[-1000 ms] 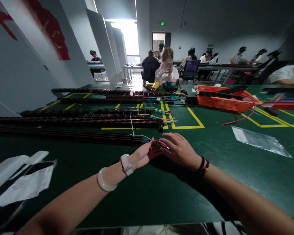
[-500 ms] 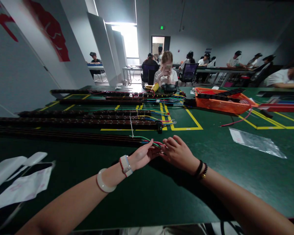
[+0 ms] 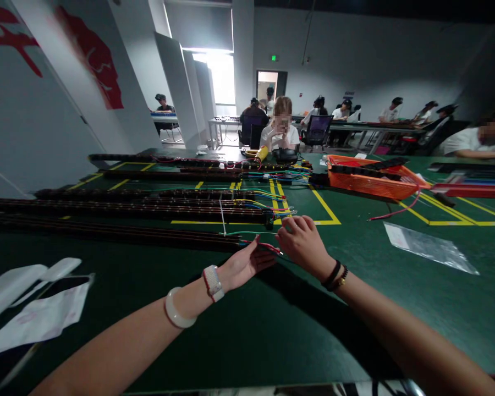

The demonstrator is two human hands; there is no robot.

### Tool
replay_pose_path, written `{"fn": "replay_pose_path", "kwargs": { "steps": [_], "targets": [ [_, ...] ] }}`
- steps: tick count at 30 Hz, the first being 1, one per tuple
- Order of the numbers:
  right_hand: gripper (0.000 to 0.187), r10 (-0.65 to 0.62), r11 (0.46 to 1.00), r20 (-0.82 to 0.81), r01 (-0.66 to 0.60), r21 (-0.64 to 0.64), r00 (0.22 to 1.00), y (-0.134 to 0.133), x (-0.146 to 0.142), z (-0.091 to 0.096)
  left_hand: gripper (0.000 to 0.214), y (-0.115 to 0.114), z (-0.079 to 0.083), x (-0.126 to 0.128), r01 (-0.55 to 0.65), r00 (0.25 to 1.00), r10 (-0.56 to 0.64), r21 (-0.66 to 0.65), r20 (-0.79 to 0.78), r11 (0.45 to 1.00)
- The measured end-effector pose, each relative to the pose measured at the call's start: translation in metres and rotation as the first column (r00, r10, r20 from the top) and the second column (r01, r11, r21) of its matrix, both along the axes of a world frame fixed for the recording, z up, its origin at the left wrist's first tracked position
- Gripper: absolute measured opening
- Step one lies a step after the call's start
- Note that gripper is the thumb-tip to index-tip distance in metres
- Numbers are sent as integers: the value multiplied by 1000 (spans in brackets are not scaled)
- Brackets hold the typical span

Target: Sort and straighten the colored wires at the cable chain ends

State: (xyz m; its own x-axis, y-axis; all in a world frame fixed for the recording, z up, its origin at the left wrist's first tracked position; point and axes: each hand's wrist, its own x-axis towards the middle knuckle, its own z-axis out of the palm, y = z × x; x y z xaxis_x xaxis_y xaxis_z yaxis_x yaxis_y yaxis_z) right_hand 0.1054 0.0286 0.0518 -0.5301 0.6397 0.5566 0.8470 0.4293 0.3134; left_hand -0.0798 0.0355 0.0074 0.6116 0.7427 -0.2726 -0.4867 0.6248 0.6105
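Observation:
My left hand [image 3: 247, 264] is palm up with its fingers stretched under a red wire [image 3: 270, 247], the thumb crossing over the wires. This wire ends in a bare pale tip and comes out of a long dark multi-strand bundle [image 3: 181, 235] lying to the left. Just right of it, my right hand [image 3: 303, 239] is closed with fingertips pinched at the end of a thin green wire [image 3: 258, 232], drawn out straight from the same bundle. The pinched end is hidden by the fingers. A white cable tie [image 3: 221, 214] stands up from the bundle.
More dark cable bundles [image 3: 148, 208] with coloured wire ends lie beyond. An orange basket [image 3: 367, 190] is at the back right, near a clear plastic bag [image 3: 429, 247]. White paper [image 3: 41, 319] lies at left on the green table [image 3: 231, 341]. A person [image 3: 280, 135] sits opposite.
My right hand has moved slightly up and away from my left, pulling the green wire apart from the red. My left fingers have straightened, and the red wire's tip now shows.

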Motion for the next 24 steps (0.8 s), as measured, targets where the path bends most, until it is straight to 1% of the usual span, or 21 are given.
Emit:
{"fn": "replay_pose_path", "kwargs": {
  "steps": [2,5,7,9,12,15,17,19,21,24],
  "targets": [
    [15,-19,1000,1,19,-24,1000,17,5,-6,34,-1,1,0,10,1000,-10,2,-7,1000],
    [15,-27,993,5,28,-112,1000,37,9,-21,31,0,-1,0,21,1000,-21,6,-12,1000],
    [16,-32,983,-4,31,-183,999,43,9,-30,31,2,-3,-1,32,999,-32,16,-8,999],
    [16,-26,970,-18,21,-243,1000,45,10,-35,30,2,-4,-2,44,999,-44,20,-2,999],
    [19,13,952,-61,-31,-303,998,41,12,-29,29,2,-2,-2,41,999,-41,1,-7,999],
    [24,49,927,-147,-100,-362,988,30,13,-14,29,0,0,-1,29,999,-29,-13,-42,999],
    [27,80,890,-205,-163,-426,975,20,9,-4,27,0,-1,0,15,998,-16,-14,-52,1000],
    [27,105,852,-220,-202,-483,970,10,2,2,25,1,-4,0,-11,999,11,-14,-47,1000],
    [26,97,856,-152,-161,-491,984,1,-7,2,25,2,-7,0,-35,998,35,-9,-45,999],
    [17,68,888,6,-57,-456,998,-5,-16,0,24,3,-10,1,-27,998,27,-1,-50,1000]
  ]
}}
